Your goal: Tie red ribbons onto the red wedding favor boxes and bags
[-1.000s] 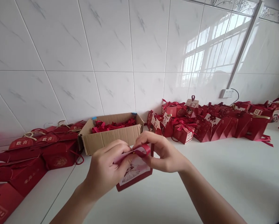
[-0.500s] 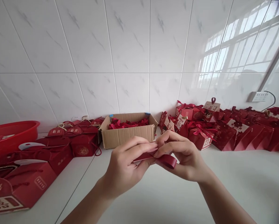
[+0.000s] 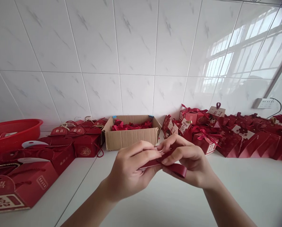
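Note:
Between my two hands is a small flat piece of dark red card (image 3: 150, 163), mostly covered by my fingers. My left hand (image 3: 132, 171) is closed around its left side, fingers over the top and thumb beneath. A dark red ribbon loop (image 3: 180, 170) sticks out at the right of the card. My right hand (image 3: 190, 160) pinches the ribbon where it meets the card, thumb and fingers bent. The fingertips of both hands meet over the card, so how the ribbon is joined to it is hidden.
Beyond my hands stands an open cardboard box (image 3: 131, 138) with red ribbon pieces inside. Red gift boxes (image 3: 86, 145) line the left, near a red plastic basin (image 3: 32, 134). More red gift boxes (image 3: 228, 142) crowd the right. A tiled wall (image 3: 136, 41) rises behind the white table (image 3: 169, 205).
The view has shifted slightly. My hands sit a little lower and further right in view, still holding the card, and the ribbon loop looks flatter and tilts downward.

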A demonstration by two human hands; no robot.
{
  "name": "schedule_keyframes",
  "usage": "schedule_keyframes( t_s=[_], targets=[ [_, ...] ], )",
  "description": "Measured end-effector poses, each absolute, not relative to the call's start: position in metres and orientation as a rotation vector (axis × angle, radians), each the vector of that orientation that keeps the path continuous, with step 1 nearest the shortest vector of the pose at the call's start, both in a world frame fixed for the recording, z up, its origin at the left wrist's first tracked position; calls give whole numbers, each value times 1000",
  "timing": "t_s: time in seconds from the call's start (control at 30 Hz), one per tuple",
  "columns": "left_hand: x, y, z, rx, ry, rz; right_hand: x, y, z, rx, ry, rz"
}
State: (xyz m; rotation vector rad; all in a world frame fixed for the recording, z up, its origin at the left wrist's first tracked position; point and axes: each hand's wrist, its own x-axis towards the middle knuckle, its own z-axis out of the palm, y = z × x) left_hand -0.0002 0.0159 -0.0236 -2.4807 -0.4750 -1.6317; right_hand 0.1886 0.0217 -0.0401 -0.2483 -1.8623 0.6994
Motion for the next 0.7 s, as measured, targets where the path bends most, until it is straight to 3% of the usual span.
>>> schedule_keyframes(
  t_s=[0.7],
  targets=[
    [-1,31,-29,-2526,-722,-1681,181,31,-42,-332,-1751,676]
  ],
)
